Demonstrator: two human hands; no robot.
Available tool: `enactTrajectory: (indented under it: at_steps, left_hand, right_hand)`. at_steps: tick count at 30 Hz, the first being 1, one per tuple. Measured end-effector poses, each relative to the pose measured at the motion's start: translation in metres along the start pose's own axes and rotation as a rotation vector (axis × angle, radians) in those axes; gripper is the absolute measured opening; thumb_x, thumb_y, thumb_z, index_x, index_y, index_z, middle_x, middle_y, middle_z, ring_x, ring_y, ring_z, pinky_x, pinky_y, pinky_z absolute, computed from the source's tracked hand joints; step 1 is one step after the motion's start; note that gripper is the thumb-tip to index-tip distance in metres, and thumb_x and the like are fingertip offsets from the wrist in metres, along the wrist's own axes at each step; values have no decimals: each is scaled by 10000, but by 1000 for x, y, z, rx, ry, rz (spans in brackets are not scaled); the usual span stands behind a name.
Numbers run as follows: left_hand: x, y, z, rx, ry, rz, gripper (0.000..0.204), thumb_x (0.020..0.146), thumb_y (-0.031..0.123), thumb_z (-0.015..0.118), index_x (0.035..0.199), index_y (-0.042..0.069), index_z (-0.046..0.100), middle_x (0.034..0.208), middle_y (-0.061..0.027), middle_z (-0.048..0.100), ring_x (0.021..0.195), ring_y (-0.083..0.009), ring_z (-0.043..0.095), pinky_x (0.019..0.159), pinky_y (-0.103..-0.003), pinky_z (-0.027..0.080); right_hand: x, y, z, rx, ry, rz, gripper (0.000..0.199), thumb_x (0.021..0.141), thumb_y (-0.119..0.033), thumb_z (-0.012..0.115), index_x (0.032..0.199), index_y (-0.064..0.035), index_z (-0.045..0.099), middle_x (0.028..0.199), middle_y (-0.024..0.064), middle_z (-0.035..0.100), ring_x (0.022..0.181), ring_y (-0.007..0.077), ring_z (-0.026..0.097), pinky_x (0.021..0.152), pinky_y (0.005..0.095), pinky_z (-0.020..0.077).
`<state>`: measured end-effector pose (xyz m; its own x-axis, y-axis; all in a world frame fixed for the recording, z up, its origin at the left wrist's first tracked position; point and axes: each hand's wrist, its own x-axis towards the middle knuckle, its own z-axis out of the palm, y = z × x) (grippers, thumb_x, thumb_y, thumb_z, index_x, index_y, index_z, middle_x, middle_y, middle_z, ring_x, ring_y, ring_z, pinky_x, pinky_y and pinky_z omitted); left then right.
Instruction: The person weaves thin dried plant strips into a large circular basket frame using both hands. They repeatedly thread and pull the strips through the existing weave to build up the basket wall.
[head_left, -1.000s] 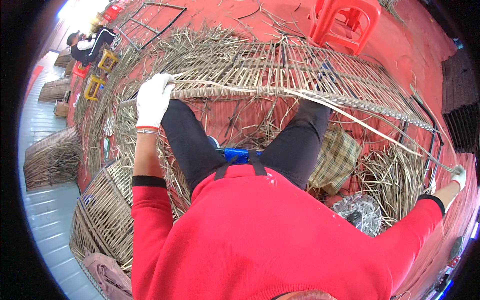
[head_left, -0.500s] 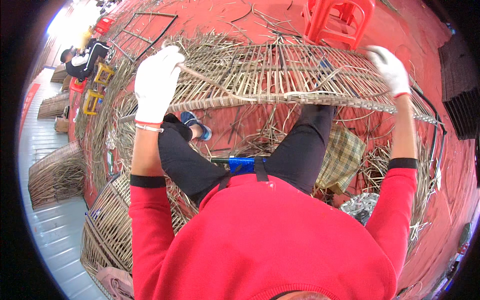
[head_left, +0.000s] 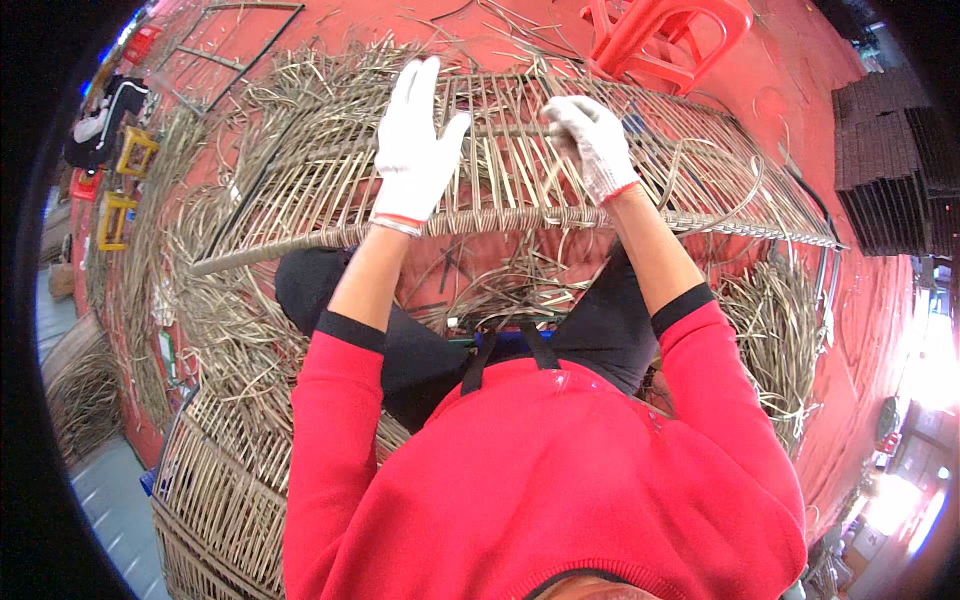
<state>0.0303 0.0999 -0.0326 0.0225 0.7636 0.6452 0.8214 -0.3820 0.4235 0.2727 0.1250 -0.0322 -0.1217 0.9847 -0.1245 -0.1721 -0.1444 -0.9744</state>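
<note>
Here's the slatted panel (head_left: 520,217), just this side of the red stool (head_left: 715,14), with the left hand (head_left: 415,150) flat over it, unclenched, fingers straight, thumb out! The right hand (head_left: 595,150), nearer that stool, has curled fingers; whether they're pinching anything, I can't tell.

"What sort of place is it?"
"A weaving workshop: I see a partly woven panel (head_left: 490,218), and loose strips (head_left: 230,335) lie over the floor (head_left: 785,95)."
"Anything else?"
"Yes, a second panel (head_left: 225,490) and a dark stack (head_left: 882,155)."
</note>
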Motion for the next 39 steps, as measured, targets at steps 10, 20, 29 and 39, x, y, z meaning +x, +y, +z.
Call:
enactTrajectory:
  at_steps: [10,20,29,39]
  left_hand:
    - [-65,9,60,-218,-825,-335,481,1000,248,551,1467,135,525,1192,-142,726,1093,-320,688,955,-425,544]
    - [-78,-10,61,-610,-717,-374,446,1035,172,508,1470,71,512,1170,-94,748,1122,-225,681,1015,-344,503]
    - [-61,4,70,-154,-903,-183,466,1019,211,510,1484,183,517,1178,-181,721,1086,-307,695,941,-417,539]
    - [-72,-10,93,-723,-779,-703,432,880,149,619,1289,12,640,994,-125,741,951,-215,686,850,-335,532]
  right_hand:
    - [-16,22,4,-294,-373,312,551,1090,-499,442,1288,-45,683,1021,6,731,899,88,635,760,248,476]
    - [-11,31,-22,-966,-1099,-434,243,937,-331,700,1078,-133,716,1048,68,676,1035,290,657,911,403,524]
    - [-58,49,-6,-910,-200,-193,232,912,-290,750,899,-73,666,786,100,659,689,188,636,673,339,515]
    - [-10,88,-5,-1320,-16,-119,224,831,-254,716,891,-39,742,814,160,721,766,280,696,745,395,538]
